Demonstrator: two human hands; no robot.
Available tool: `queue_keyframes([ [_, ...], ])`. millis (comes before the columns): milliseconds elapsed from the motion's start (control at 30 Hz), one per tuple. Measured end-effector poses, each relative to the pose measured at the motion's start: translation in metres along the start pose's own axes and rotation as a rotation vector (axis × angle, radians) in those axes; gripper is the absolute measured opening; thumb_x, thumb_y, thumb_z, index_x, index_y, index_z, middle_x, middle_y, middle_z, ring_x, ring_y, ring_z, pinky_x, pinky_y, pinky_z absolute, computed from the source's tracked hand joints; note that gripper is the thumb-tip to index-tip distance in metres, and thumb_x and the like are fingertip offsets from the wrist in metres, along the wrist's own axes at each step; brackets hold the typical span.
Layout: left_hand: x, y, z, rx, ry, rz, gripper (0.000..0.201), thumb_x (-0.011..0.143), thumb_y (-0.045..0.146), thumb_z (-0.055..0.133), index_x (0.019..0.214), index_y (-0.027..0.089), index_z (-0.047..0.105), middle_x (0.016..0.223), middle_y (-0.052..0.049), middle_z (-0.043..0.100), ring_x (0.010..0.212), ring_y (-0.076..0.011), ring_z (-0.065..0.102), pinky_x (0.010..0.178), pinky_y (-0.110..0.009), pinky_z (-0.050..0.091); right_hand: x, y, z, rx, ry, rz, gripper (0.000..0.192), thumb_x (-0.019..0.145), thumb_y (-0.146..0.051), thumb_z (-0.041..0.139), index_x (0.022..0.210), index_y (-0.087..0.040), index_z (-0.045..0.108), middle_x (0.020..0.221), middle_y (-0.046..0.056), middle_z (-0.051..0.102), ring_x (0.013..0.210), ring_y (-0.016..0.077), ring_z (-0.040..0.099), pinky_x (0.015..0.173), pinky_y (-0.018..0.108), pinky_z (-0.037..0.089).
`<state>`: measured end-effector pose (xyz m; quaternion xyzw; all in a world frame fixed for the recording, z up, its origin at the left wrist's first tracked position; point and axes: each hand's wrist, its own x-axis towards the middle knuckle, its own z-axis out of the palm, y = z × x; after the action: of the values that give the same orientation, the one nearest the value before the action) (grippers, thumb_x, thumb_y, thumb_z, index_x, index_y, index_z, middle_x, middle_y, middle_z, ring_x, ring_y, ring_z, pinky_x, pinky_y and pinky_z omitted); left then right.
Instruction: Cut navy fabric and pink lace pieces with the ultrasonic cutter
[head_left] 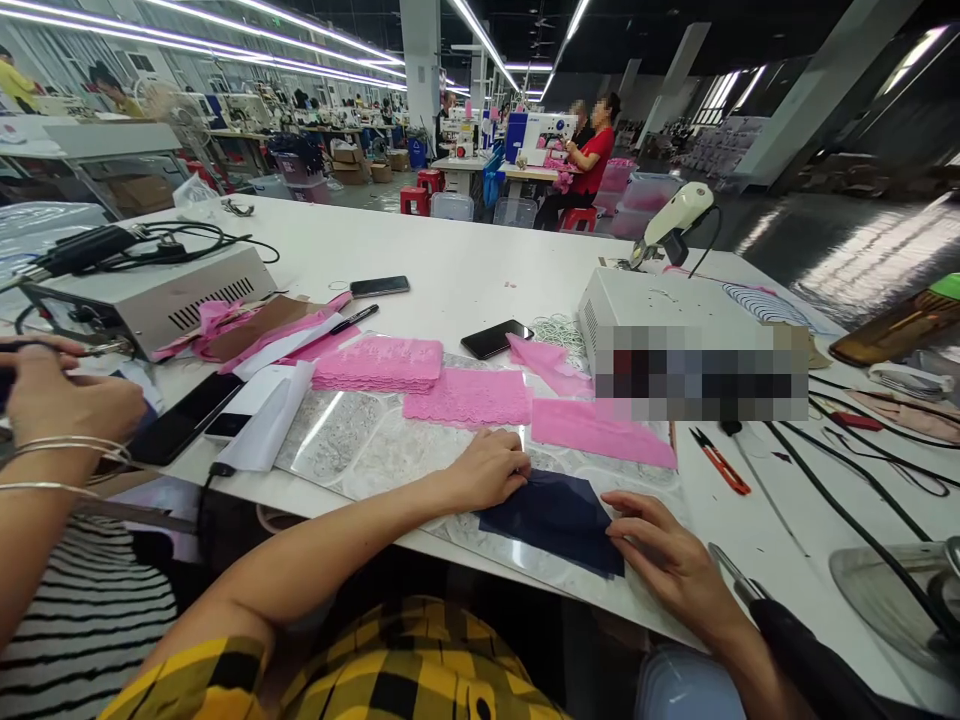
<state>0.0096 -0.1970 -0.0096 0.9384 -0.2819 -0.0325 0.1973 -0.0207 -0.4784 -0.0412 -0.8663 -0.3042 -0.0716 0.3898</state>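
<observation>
A dark navy fabric piece (553, 520) lies on a grey marble-patterned board (360, 450) at the table's front edge. At its upper left corner, my left hand (487, 470) is closed, with thumb and fingertips pinching the cloth. My right hand (664, 545) grips the right edge between thumb and fingers. Just beyond are a stack of pink lace pieces (379, 362), another pink lace piece (469, 396) and a plain pink strip (600, 432). Orange-handled thread snips (720, 462) rest to the right. A black-handled tool (802, 640) with a metal tip lies beside my right forearm.
Two phones (495, 339) (380, 286) lie farther back. A metal control box (660, 295) stands at right, a second box (180, 300) at left. Cables (855, 475) cross the right side near a glass jar (885, 590). A co-worker's hand (71, 400) works at far left.
</observation>
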Motion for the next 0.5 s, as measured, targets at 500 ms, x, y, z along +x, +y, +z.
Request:
queue_keyframes([
  [500, -0.009, -0.012, -0.01, 0.074, 0.134, -0.15, 0.012, 0.085, 0.015, 0.052, 0.083, 0.017, 0.064, 0.089, -0.006, 0.064, 0.089, -0.0215, 0.058, 0.083, -0.036, 0.043, 0.011, -0.007, 0.003, 0.072, 0.121, 0.173, 0.02, 0.085, -0.039, 0.057, 0.082, -0.026, 0.071, 0.094, 0.007, 0.069, 0.09, 0.0208, 0.065, 0.079, 0.033, 0.055],
])
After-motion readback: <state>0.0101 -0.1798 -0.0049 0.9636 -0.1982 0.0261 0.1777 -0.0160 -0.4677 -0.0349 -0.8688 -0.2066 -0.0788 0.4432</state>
